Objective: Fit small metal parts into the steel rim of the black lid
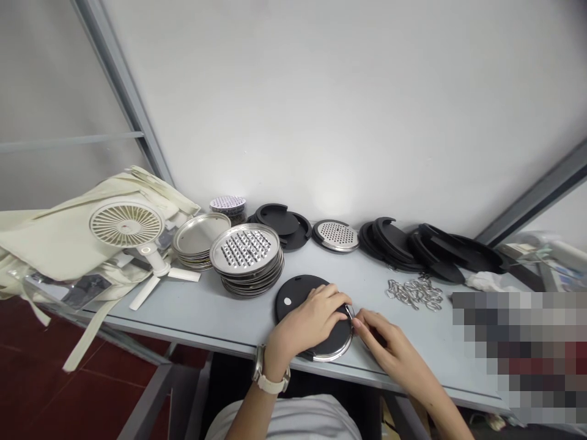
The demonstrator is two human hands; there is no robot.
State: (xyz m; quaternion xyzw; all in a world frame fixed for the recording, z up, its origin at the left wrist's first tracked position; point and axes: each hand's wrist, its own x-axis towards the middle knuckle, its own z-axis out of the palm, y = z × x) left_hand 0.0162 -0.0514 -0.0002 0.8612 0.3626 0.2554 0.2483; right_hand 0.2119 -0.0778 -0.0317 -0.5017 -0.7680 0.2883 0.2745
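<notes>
A round black disc (293, 292) with a white dot and a shiny metal rim (334, 355) along its near edge lies at the table's front. My left hand (312, 318) reaches over it from above, palm down, fingers bent onto its right edge and gripping it there. At that edge a small bright metal piece (349, 313) shows between my hands. My right hand (389, 342) pinches at the same spot, thumb and fingers together. Whatever is between its fingertips is too small to name.
Left stand stacked metal grater discs (245, 250), plain metal discs (202, 235) and a white fan (127, 225) by a cream bag (59, 238). Behind are a grater disc in a black holder (337, 234) and black holders (394, 241). Metal rings (415, 293) lie right.
</notes>
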